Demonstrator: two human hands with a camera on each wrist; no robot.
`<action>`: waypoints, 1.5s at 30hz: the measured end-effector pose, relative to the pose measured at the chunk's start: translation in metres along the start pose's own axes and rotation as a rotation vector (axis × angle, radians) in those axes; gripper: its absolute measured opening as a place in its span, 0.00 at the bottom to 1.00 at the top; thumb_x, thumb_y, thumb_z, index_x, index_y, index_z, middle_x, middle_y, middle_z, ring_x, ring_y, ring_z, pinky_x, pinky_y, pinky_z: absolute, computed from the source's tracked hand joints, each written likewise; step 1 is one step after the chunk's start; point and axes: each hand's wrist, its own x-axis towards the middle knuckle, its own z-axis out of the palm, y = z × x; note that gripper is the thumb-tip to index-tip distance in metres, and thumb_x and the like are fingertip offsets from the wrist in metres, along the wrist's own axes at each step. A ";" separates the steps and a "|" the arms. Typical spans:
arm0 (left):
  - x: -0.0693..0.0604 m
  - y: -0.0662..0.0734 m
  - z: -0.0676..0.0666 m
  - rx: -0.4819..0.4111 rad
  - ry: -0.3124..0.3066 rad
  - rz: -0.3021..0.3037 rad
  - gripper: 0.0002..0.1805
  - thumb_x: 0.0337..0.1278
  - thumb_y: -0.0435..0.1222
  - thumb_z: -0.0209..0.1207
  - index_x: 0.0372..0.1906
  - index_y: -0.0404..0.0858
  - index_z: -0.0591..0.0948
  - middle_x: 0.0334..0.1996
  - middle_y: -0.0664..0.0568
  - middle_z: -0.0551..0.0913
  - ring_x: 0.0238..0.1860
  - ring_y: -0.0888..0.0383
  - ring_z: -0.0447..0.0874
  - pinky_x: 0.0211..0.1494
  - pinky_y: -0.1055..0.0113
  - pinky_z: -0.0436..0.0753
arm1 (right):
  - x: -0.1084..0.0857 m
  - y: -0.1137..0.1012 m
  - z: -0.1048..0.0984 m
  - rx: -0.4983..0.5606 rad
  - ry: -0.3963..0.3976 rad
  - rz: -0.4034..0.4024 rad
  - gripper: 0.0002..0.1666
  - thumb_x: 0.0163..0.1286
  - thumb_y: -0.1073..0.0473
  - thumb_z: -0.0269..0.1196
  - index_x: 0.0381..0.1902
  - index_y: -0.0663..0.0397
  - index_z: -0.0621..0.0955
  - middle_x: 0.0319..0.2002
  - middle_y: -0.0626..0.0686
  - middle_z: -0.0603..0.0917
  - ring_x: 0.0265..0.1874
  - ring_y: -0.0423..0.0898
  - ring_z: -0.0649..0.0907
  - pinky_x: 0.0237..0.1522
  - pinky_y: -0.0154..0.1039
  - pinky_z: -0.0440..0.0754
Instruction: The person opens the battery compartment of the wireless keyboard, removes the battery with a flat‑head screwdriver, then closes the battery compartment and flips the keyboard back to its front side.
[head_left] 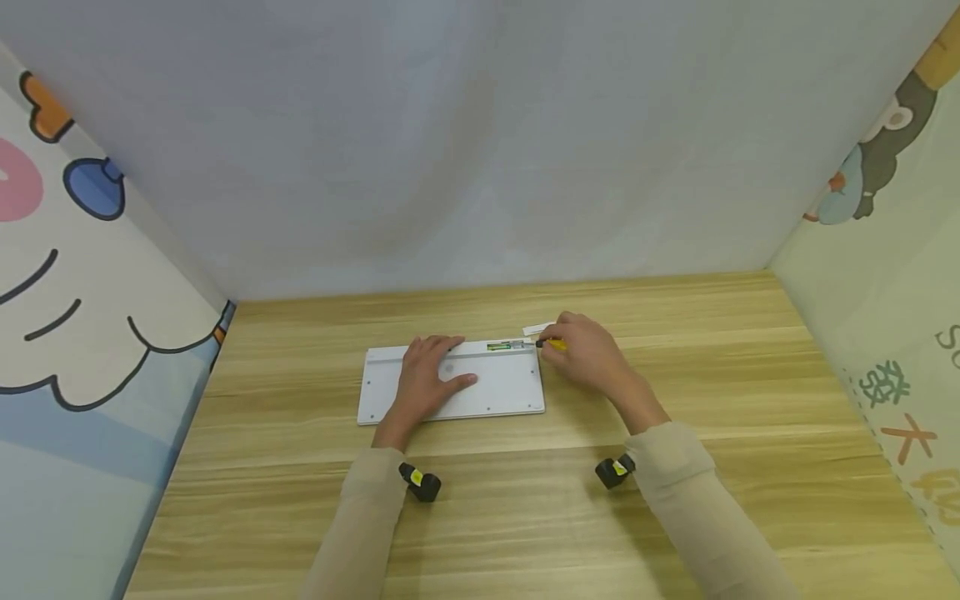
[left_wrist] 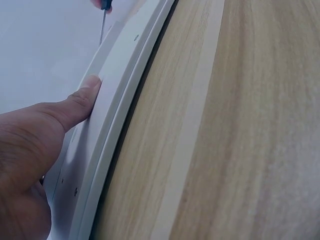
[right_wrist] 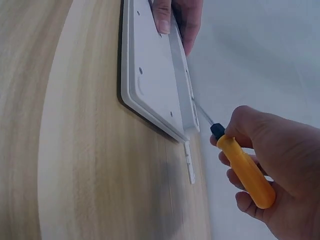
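Note:
A white keyboard [head_left: 491,387] lies underside up on the table, with small screws showing on its back. In the raised strip along its far edge is an uncovered battery slot with a green battery [head_left: 497,347] in it. My left hand [head_left: 426,379] rests across the keyboard's back, thumb [left_wrist: 82,97] spread and pressing on it, the other fingers reaching to the far edge. My right hand [head_left: 588,354] grips a screwdriver [right_wrist: 246,172] by its yellow handle. The thin metal shaft points into the slot; its tip's exact contact is too small to tell.
A small white strip, like a battery cover [head_left: 537,329], lies on the wooden table [head_left: 510,508] just beyond the keyboard's right far corner. A grey wall [head_left: 480,167] stands behind the table, with printed panels at the left and right sides.

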 end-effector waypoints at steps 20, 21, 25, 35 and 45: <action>0.000 0.002 0.000 0.004 -0.007 -0.023 0.38 0.55 0.51 0.72 0.71 0.47 0.74 0.68 0.47 0.77 0.75 0.47 0.69 0.89 0.50 0.44 | 0.016 -0.024 -0.023 -0.266 -0.114 -0.100 0.12 0.68 0.58 0.62 0.44 0.53 0.90 0.33 0.52 0.82 0.29 0.47 0.74 0.32 0.39 0.74; 0.000 0.002 0.000 0.005 -0.007 -0.024 0.38 0.55 0.51 0.72 0.71 0.48 0.74 0.68 0.47 0.77 0.75 0.47 0.69 0.89 0.51 0.44 | 0.018 -0.026 -0.024 -0.280 -0.122 -0.110 0.12 0.68 0.58 0.62 0.43 0.53 0.90 0.34 0.52 0.82 0.30 0.47 0.75 0.33 0.40 0.75; 0.000 0.002 -0.001 0.003 -0.005 -0.021 0.38 0.55 0.51 0.72 0.71 0.47 0.74 0.68 0.46 0.77 0.75 0.46 0.69 0.89 0.50 0.44 | 0.023 -0.033 -0.029 -0.340 -0.145 -0.134 0.11 0.67 0.58 0.62 0.39 0.53 0.90 0.35 0.52 0.84 0.31 0.47 0.76 0.36 0.42 0.79; 0.000 0.002 -0.001 -0.003 -0.008 -0.015 0.38 0.55 0.52 0.72 0.71 0.48 0.74 0.68 0.47 0.77 0.75 0.47 0.69 0.89 0.51 0.43 | 0.041 -0.057 -0.035 -0.519 -0.247 -0.131 0.07 0.64 0.60 0.63 0.26 0.53 0.83 0.36 0.53 0.84 0.32 0.48 0.75 0.33 0.38 0.71; -0.001 0.003 -0.002 -0.006 0.004 -0.008 0.38 0.55 0.51 0.72 0.70 0.47 0.75 0.68 0.46 0.78 0.74 0.46 0.70 0.89 0.49 0.44 | 0.055 -0.085 -0.036 -0.642 -0.373 -0.088 0.10 0.69 0.57 0.66 0.46 0.52 0.87 0.51 0.54 0.88 0.51 0.53 0.84 0.63 0.48 0.82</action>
